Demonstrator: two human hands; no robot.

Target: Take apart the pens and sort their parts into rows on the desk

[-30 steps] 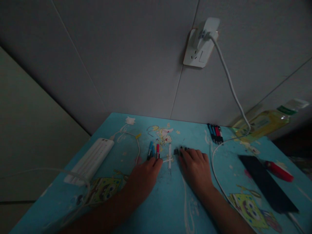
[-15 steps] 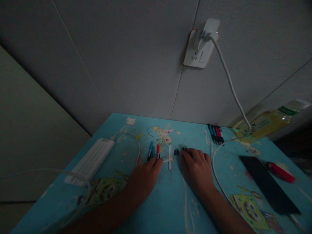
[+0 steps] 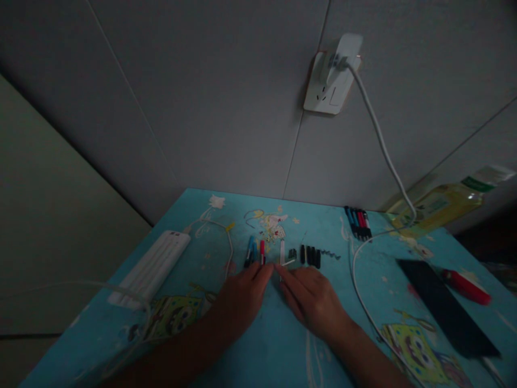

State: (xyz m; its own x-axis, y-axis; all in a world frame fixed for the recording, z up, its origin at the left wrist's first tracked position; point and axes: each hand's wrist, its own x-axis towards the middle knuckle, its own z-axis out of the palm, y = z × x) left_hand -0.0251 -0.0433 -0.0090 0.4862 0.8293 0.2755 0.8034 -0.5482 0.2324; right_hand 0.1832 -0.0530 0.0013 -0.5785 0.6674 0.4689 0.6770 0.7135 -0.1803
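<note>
My left hand [image 3: 244, 288] is closed, thumb and fingers pinched on a thin white pen refill [image 3: 289, 263]. The fingertips of my right hand [image 3: 313, 299] meet it there and also look pinched on the refill. Just beyond my left fingers lie blue pen barrels [image 3: 250, 248] and a red pen barrel [image 3: 262, 248], their lower ends partly covered. White refills [image 3: 282, 247] lie side by side past my fingertips. To their right are small black pen parts [image 3: 292, 253], a row of black grips [image 3: 311, 256] and dark springs [image 3: 331, 254].
Several assembled pens [image 3: 357, 222] lie near the wall, left of a tilted bottle of yellow liquid [image 3: 440, 207]. A white power strip [image 3: 151, 269] is at left. A white cable [image 3: 355, 280] crosses the right side by a black flat object [image 3: 446, 307] and a red object [image 3: 466, 286].
My right hand has moved left and toward me, from the black parts to my left fingertips, uncovering the black grips and springs. The left hand stays almost in place.
</note>
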